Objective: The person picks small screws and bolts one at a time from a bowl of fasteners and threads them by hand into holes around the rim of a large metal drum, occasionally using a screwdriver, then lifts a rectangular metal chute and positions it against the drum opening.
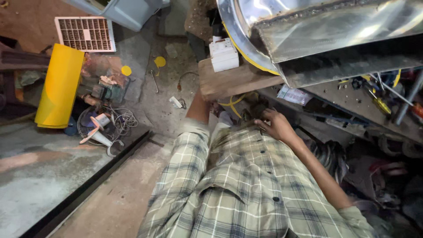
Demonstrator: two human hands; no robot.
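Seemingly the small dark piece [257, 115] sat in the right hand [275, 125], just in front of the chest of the checked shirt [246, 189] and below the edge of the wooden block [233, 79]. Its long axis appeared to run from lower left to upper right in the head view, one end poking out past the knuckles towards the block. Too little of it showed to tell which end was which. The fingers were curled closely round it, a closed hold with the thumb side turned up.

The left forearm [200, 108] rose to the underside of the block, and the left hand was hidden behind the wood, so its grip could not be told.

To handle this well, I judged, the right wrist needed to stay steady and close to the body, the piece kept in line with the hidden hand, and the yellow cable [231, 102] kept out of the fingers.

Further out, a white box [224, 55] stood on the block, a polished metal sheet [335, 26] lay above it, and screwdrivers [379, 103] littered the shelf at right. On the floor at left stood a yellow panel [59, 86].
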